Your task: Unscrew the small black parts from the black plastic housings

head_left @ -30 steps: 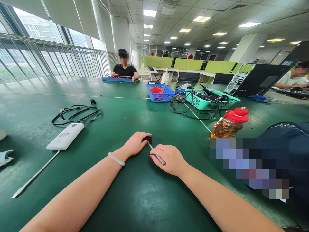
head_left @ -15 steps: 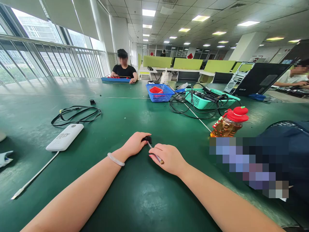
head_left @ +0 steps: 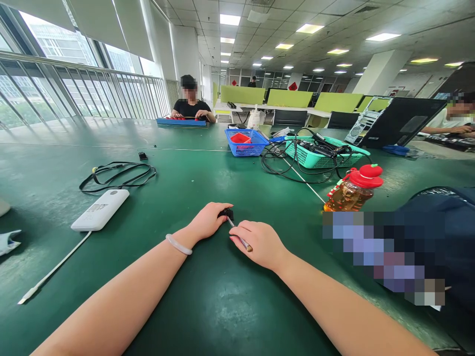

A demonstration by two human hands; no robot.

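Two bare hands at mid-table. Left hand [head_left: 208, 221], white bracelet [head_left: 178, 245] at the wrist: fingers clamped on a small black part [head_left: 227, 213], which sits low over the green table [head_left: 222, 306], partly hidden by the hand. Right hand [head_left: 261, 242]: fingers closed round a slender tool [head_left: 245, 243], its thin end pointing at the black part; whether the tip touches, cannot tell. Tool tilted, brownish butt toward the wearer. Left of the hands, white power bank [head_left: 101, 210]. Beyond, blue basket [head_left: 247, 150] beside green basket [head_left: 308, 159]. Right, red-lidded bottle [head_left: 351, 195], upright. Another person [head_left: 191, 109] sits at the far side.
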